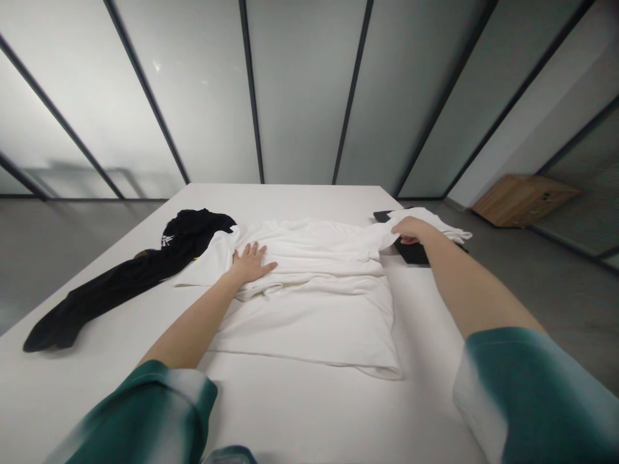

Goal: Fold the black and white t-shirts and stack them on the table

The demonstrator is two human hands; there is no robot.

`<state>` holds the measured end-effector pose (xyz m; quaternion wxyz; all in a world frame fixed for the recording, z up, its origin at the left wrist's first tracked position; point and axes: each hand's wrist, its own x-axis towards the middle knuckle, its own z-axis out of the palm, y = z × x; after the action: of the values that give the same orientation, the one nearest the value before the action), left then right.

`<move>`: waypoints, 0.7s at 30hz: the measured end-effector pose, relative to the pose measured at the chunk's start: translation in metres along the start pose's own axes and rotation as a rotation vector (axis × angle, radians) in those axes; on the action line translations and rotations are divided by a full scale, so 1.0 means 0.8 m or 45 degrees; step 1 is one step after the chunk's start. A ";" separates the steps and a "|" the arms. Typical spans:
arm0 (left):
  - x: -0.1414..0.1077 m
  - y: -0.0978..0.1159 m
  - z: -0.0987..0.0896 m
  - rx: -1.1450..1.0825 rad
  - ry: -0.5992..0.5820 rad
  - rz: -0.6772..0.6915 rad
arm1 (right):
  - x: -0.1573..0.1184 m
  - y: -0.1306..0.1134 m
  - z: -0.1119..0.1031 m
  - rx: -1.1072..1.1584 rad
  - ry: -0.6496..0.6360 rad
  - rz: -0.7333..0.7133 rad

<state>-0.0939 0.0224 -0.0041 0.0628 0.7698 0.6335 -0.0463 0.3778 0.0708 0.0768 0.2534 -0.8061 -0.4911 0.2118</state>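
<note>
A white shirt lies spread on the white table, with creases across its middle and upper part. My left hand rests flat on the shirt's left part, fingers spread, near the left sleeve. At the right, my right hand is closed on the white cloth near the right sleeve, with fingertips partly hidden in the fabric. The sleeve cloth reaches right, over a black object on the table.
A black garment with a small white print stretches along the table's left side. The black item lies under the sleeve at right. Behind the table are frosted panels; a wooden cabinet stands on the floor at right.
</note>
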 end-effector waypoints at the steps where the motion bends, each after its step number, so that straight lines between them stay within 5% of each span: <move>1: 0.000 -0.001 0.001 -0.001 0.001 0.001 | -0.001 -0.001 -0.001 -0.076 -0.044 0.060; 3: 0.001 -0.001 0.001 0.002 0.000 0.002 | -0.005 -0.003 -0.004 -0.117 -0.139 0.145; 8: 0.000 0.002 -0.004 0.019 -0.031 -0.019 | -0.027 0.009 -0.012 0.436 0.079 -0.175; 13: -0.001 -0.002 -0.025 0.016 -0.152 0.010 | -0.058 0.038 -0.006 0.917 0.025 -0.045; 17: -0.001 -0.007 -0.035 0.060 -0.191 0.056 | -0.068 0.054 0.008 0.822 0.048 0.146; 21: -0.004 -0.003 -0.026 0.045 -0.021 0.132 | -0.059 0.056 0.027 0.543 0.027 0.192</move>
<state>-0.0970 0.0232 0.0166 0.0567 0.8023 0.5912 -0.0605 0.3756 0.0153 0.0369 0.4068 -0.7708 -0.3708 0.3206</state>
